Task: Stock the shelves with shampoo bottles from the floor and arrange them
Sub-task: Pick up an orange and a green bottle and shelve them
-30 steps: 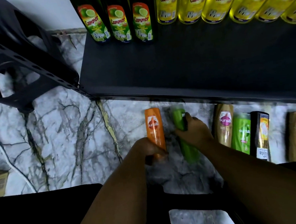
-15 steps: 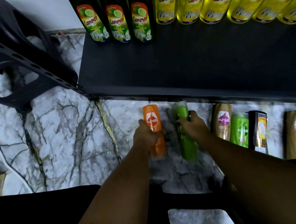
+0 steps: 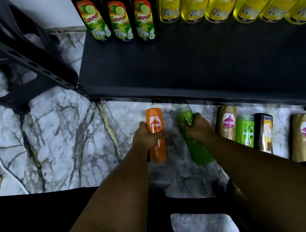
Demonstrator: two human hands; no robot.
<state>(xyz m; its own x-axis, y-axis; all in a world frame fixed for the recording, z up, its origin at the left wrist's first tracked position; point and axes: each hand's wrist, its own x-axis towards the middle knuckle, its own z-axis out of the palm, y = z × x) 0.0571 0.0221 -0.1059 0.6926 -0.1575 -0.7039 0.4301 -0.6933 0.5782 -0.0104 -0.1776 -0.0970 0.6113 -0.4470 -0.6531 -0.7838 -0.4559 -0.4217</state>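
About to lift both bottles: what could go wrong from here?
1. The orange bottle and green bottle have their tops close under the shelf edge; lifted straight up, they may strike it.
2. The right grip holds the green bottle tilted, near the gold bottle; a swing could topple it.
3. With the left grip full too, no hand can catch a slip.

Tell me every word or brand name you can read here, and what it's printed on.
"Cammer": the three lime-label bottles on the shelf.
"Cammer": the yellow bottles beside them.
"sunsilk": the orange bottle in the left hand.
"sunsilk": the gold bottle on the floor.
Blurred, unreadable: the green bottle in the right hand, the black bottle, all small print.
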